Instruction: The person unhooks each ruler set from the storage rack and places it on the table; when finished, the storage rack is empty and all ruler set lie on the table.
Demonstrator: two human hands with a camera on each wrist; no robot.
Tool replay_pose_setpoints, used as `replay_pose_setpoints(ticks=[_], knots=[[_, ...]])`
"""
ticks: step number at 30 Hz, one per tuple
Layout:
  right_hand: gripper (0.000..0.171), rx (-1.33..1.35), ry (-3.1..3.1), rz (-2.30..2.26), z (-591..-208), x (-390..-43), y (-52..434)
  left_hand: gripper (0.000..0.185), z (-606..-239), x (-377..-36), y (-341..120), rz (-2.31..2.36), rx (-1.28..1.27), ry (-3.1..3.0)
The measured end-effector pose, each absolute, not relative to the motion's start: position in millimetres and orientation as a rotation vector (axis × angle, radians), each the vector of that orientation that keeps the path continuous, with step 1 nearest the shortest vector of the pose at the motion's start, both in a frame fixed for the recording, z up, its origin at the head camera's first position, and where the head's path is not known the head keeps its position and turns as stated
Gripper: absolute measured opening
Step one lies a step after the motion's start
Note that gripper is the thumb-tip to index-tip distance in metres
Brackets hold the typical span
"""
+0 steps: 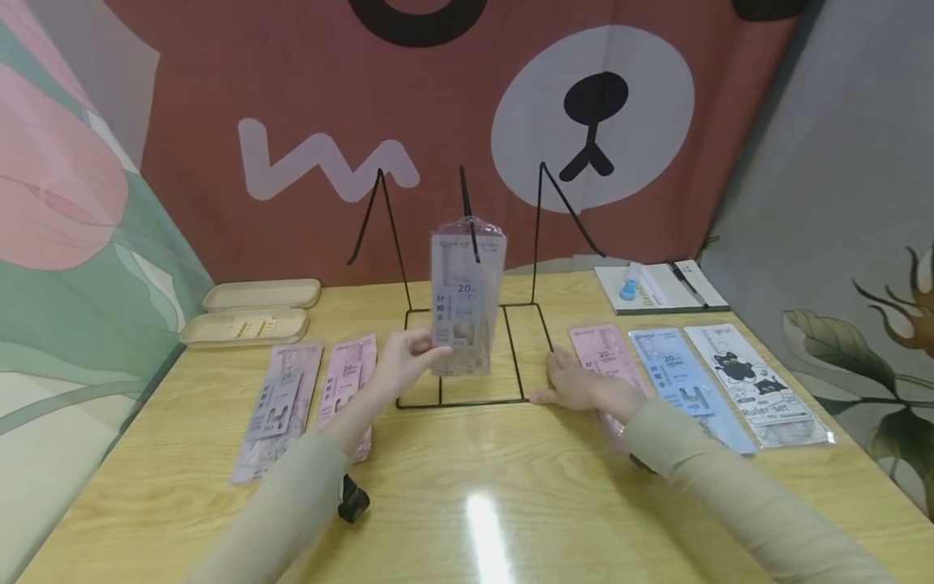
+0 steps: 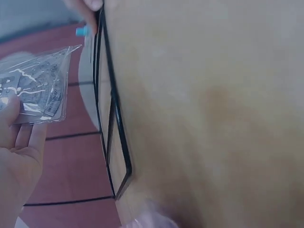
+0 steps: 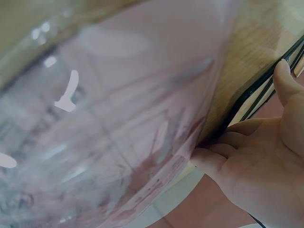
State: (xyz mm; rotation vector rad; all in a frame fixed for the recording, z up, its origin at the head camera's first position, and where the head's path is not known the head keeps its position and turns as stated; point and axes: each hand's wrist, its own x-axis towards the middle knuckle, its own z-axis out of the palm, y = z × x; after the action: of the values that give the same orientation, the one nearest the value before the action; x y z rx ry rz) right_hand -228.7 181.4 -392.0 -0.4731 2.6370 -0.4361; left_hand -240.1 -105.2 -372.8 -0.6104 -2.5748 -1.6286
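Observation:
A pale purple stationery packet (image 1: 467,284) hangs upright at the middle prong of a black wire rack (image 1: 481,402), the prong's end showing in front of its top. My left hand (image 1: 409,357) pinches the packet's lower left side, thumb in front; the left wrist view shows its clear, shiny plastic (image 2: 35,88). My right hand (image 1: 584,383) holds the front right corner of the rack's base, with the thumb (image 3: 284,78) against the front bar and the fingers by the side bar. The rack's left and right prongs carry nothing.
A purple packet (image 1: 280,405) and a pink packet (image 1: 346,369) lie at left. At right lie another pink packet (image 1: 606,349), a blue packet (image 1: 682,377) and a white ruler set (image 1: 755,385). Behind are an open beige case (image 1: 251,296) and a notebook (image 1: 660,302) with a pen.

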Motion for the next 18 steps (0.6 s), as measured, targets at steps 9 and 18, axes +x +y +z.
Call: replay_pose_setpoints(ticks=[9,18], knots=[[0.088,-0.495,2.633,-0.451,-391,-227,182,0.011,-374,-189,-113,-1.619,-0.748,-2.551],[0.088,-0.467,2.640,-0.449,-391,-229,182,0.013,-374,-154,-159,-1.555,-0.739,-2.467]])
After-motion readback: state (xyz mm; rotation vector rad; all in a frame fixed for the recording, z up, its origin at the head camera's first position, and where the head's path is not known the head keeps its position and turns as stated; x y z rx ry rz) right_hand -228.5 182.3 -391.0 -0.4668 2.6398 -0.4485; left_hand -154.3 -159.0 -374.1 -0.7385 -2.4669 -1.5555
